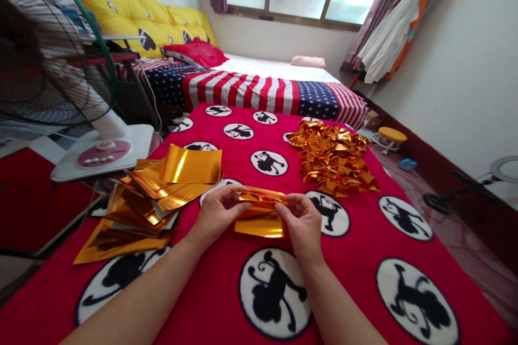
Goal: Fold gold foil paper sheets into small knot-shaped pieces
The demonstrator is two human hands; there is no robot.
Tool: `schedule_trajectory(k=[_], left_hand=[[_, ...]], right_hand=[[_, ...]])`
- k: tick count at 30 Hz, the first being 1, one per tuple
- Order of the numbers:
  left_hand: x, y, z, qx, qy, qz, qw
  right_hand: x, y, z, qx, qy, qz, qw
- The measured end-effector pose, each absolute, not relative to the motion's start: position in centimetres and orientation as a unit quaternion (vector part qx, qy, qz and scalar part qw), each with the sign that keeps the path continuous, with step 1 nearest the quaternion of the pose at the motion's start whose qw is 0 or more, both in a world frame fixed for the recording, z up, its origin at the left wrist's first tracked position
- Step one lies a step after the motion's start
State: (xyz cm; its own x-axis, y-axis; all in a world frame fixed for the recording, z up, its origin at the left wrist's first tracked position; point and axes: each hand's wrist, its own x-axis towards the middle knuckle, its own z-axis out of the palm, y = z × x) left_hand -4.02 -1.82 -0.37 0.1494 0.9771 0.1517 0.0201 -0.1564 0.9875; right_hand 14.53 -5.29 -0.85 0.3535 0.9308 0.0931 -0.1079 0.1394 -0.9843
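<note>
Both hands hold one sheet of shiny gold foil paper [261, 222] just above the red cloth, in the middle of the head view. My left hand [220, 207] pinches its left end between thumb and fingers. At the right end, my right hand [301, 221] pinches it the same way. The far part of the sheet is bent or rolled over between the thumbs, while the near part lies flat. Left of my hands is a loose stack of gold foil sheets [192, 164], some showing pale backs. Beyond my right hand lies a heap of folded gold foil pieces [334, 156].
A red cloth with black-and-white monkey circles [269, 163] covers the table. A fan [105, 145] stands at the left edge. Behind are a bed with a flag-pattern cover [259, 91] and a red pillow [198, 53]. A yellow stool [392, 135] is on the floor at right.
</note>
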Motion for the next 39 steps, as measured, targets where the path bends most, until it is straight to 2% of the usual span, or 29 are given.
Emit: schedule_trajectory(k=[12,22,39], left_hand=[[-4.6,-1.6,-0.1,0.555,0.396,0.442,0.582],[-5.1,-1.6,0.4,0.658,0.425,0.470,0.406],[-5.0,-1.8,0.2,0.666,0.431,0.478,0.377]], right_hand=[[14.7,-5.4,-0.7,-0.484,-0.407,0.435,0.641],[14.7,-5.3,-0.7,-0.483,-0.410,0.440,0.636],[14.9,-5.2,-0.9,-0.494,-0.387,0.433,0.647]])
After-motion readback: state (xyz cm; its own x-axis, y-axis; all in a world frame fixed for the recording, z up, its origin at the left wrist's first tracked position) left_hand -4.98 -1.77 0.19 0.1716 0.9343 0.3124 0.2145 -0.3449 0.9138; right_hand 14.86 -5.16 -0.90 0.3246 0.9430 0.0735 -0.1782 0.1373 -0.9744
